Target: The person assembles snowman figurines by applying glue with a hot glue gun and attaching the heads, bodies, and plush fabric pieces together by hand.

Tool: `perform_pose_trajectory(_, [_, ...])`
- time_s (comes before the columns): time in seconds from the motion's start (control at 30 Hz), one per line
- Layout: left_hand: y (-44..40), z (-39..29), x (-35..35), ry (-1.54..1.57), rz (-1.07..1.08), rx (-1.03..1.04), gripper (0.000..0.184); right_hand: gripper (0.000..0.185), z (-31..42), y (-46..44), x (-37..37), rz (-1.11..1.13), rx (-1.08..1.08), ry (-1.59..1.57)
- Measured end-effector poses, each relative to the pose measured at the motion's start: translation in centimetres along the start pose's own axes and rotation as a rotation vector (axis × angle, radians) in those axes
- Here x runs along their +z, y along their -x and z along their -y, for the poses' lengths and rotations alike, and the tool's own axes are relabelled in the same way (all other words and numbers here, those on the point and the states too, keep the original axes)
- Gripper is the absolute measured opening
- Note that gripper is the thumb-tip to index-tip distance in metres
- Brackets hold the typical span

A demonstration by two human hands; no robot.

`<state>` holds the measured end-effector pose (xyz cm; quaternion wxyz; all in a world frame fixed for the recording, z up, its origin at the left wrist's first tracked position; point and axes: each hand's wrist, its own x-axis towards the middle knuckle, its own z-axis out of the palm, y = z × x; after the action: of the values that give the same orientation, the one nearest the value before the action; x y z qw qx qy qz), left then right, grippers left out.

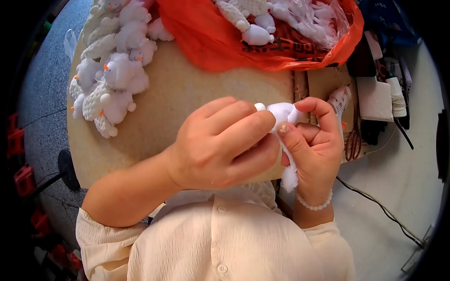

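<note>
Between my two hands, in front of my chest, is a small white plush piece [281, 111] with a smooth stuffed part and a fluffy end [289, 178] hanging below. A white pompom [260, 107] shows beside the fingertips of my left hand [225, 143]. That hand is closed in a pinch with its back to the camera, and its fingertips are mostly hidden. My right hand [314, 140] grips the plush piece from the other side between thumb and fingers. Whether a needle or thread is in my left fingers cannot be made out.
Small white plush snowmen [123, 72] with orange noses are piled at the table's left. A red plastic bag [211, 51] at the back holds more white plush parts [258, 35]. On the right lie scissors [353, 145], a white block [375, 99] and a white thread spool [397, 97].
</note>
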<state>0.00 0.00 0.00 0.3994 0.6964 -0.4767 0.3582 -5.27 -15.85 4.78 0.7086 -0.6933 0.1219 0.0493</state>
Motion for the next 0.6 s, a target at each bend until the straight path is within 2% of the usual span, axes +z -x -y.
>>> perform_pose_trajectory(0.27, [-0.07, -0.07, 0.40, 0.014, -0.040, 0.039, 0.025, 0.044, 0.17, -0.17, -0.68, 0.054, -0.060, 0.068])
perform_pose_trajectory(0.37, [-0.58, -0.49, 0.07, 0.014, -0.035, -0.008, 0.031, 0.049, 0.78, 0.17, 0.13, -0.016, -0.028, -0.026])
perform_pose_trajectory(0.6, [-0.22, -0.52, -0.16, 0.000, 0.015, -0.112, 0.045, 0.060, 0.44, 0.39, -0.70, 0.030, -0.082, -0.110])
